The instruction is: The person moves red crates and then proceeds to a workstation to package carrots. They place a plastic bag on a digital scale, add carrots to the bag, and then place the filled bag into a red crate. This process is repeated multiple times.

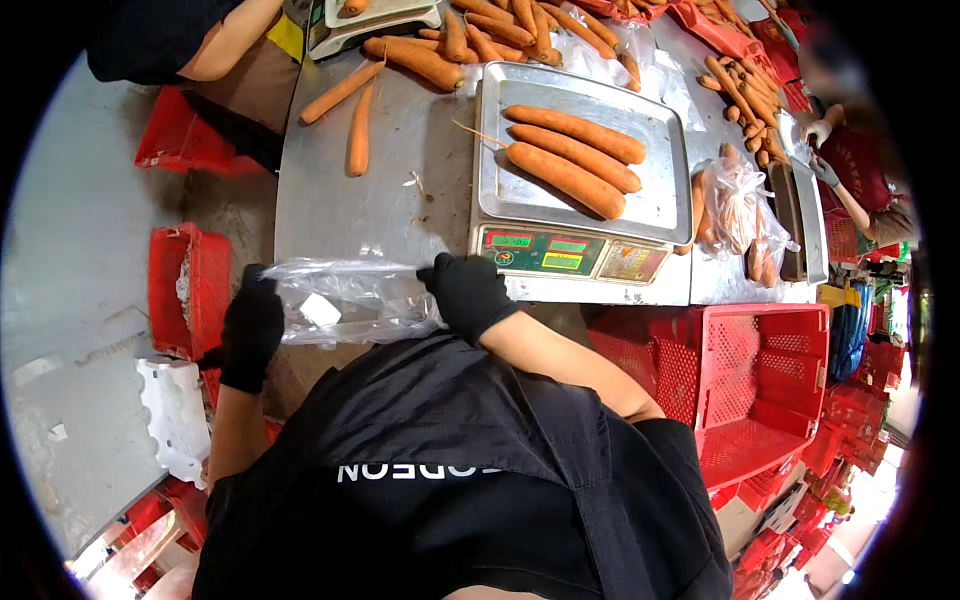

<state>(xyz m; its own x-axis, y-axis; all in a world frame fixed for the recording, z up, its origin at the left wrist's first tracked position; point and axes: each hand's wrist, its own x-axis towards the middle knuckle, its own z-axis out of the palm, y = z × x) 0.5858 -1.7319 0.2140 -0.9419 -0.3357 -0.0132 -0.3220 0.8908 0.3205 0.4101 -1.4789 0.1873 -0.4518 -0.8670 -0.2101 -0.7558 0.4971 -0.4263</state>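
Observation:
A clear plastic bag (367, 304) is stretched sideways in front of my body, at the table's near edge. My left hand (255, 319), in a black glove, grips one end of it. The other end is pinched by my right hand (469, 294), gloved alike, close to the scale's left corner. A small white label (320, 309) shows on the bag. Beyond my right hand stands a digital scale (574, 255) with lit displays. Three carrots (574, 165) lie side by side on its metal pan (525, 199).
Loose carrots (495, 34) are heaped at the back of the metal table (322, 202), with two nearer its left side. Bagged carrots (739, 202) lie right of the scale. Red crates (765, 390) stand below right. Another person's gloved hands (823, 154) work at far right; a forearm (232, 37) reaches in upper left.

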